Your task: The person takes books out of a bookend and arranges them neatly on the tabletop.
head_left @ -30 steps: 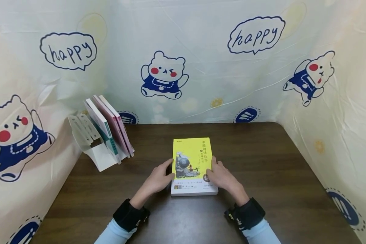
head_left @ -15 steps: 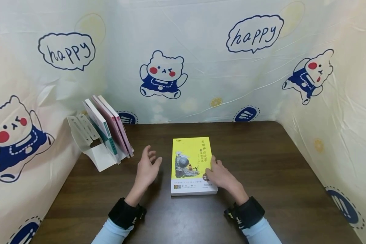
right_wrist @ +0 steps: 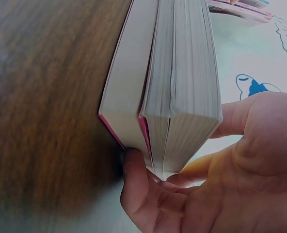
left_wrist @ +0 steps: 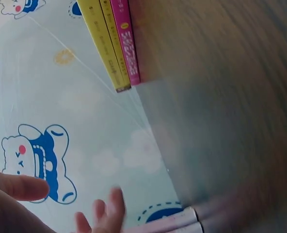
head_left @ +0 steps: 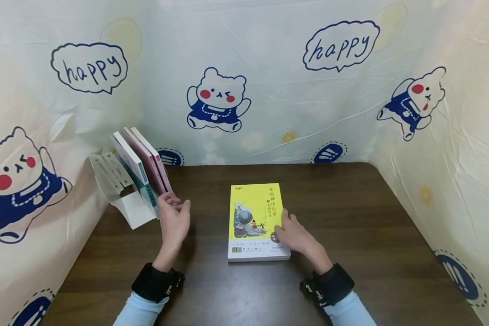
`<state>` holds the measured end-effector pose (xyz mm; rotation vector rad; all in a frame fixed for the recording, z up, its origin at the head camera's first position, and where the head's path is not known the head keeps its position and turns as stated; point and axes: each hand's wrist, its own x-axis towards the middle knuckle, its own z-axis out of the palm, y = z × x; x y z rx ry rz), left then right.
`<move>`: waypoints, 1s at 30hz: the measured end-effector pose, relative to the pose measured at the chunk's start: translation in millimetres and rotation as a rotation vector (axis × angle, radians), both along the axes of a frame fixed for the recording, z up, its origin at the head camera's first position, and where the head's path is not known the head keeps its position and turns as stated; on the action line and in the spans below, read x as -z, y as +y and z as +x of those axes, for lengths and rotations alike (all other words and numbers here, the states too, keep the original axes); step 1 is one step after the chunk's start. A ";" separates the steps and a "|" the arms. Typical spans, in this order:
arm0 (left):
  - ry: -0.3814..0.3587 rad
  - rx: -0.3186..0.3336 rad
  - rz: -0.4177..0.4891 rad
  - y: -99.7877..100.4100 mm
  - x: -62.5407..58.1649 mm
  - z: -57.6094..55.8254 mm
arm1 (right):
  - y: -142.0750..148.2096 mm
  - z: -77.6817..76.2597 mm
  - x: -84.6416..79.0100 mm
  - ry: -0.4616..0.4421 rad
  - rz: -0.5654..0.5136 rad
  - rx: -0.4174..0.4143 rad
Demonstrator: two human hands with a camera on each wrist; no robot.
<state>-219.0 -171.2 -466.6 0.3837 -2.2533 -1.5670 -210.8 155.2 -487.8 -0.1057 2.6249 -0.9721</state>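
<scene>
My right hand (head_left: 297, 233) grips the right side of a stack of books (head_left: 256, 213) lying flat on the table. The top book has a yellow cover with a white lower band. In the right wrist view the stack's page edges (right_wrist: 182, 63) and magenta covers lower down show, with fingers curled at the corner. My left hand (head_left: 174, 222) is at the front lower end of the pink books (head_left: 150, 160), which lean in a white book stand (head_left: 136, 213). In the left wrist view its thumb and fingers are spread apart, close by the pink books (left_wrist: 172, 224).
A white book with a teal spine (head_left: 140, 174) also leans in the stand, left of the pink ones. The brown wooden table (head_left: 350, 203) is backed by a printed cloth (head_left: 277, 99) with bears, which rises along its sides too.
My left hand has let go of the stack's left side and moved left to the pink books in the stand. My right hand has stayed on the stack, which lies as before.
</scene>
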 end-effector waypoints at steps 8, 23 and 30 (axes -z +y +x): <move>0.031 -0.093 -0.003 -10.2 1.2 -2.3 | -0.6 0.6 -0.7 -0.005 0.003 0.004; 0.090 -0.206 0.031 -31.7 2.6 -8.2 | 1.0 -0.1 0.7 -0.008 -0.003 0.004; 0.024 -0.251 0.050 -37.1 1.1 -11.7 | 1.3 -1.7 2.0 0.002 -0.011 -0.002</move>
